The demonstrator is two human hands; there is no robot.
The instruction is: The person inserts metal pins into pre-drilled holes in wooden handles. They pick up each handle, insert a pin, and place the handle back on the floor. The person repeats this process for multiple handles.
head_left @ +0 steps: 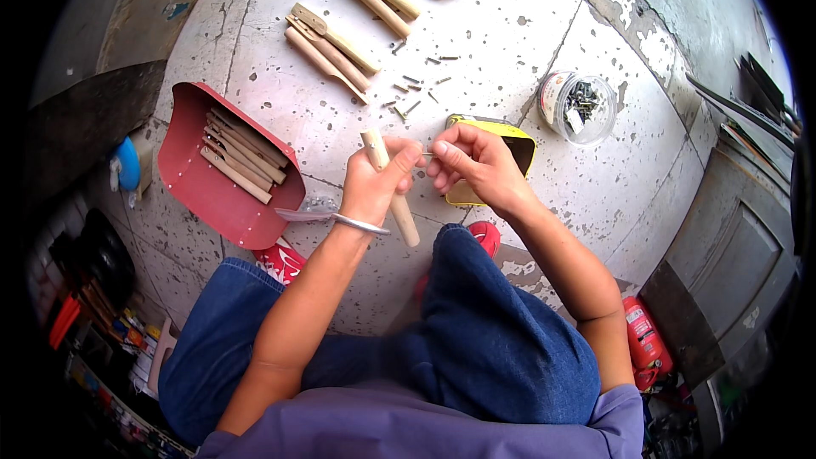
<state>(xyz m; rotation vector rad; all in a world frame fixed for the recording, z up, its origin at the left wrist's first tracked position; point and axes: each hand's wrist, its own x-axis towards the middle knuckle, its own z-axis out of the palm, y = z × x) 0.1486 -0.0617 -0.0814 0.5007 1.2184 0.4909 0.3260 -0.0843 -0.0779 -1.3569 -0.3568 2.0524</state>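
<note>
A round wooden handle (pixel 405 223) sits in my left hand (pixel 370 187), tilted, with its upper end above the fist and its lower end below it. A small hole or fastener shows near the handle's top. Close beside it, my right hand (pixel 484 166) pinches a thin metal screw (pixel 427 154) between thumb and fingertips. The screw points toward my left fingers; whether it touches the handle is hidden. Loose screws (pixel 413 107) lie scattered on the floor just beyond my hands. A yellow open container (pixel 529 153) stands behind my right hand.
Slotted wooden handles (pixel 331 59) lie in groups at the far side. On the left, a red bin (pixel 189 174) holds more wooden pieces, with a small clear bag (pixel 310 211) near it. A clear tub (pixel 605 110) of screws stands right. A fire extinguisher (pixel 644 336) is lower right.
</note>
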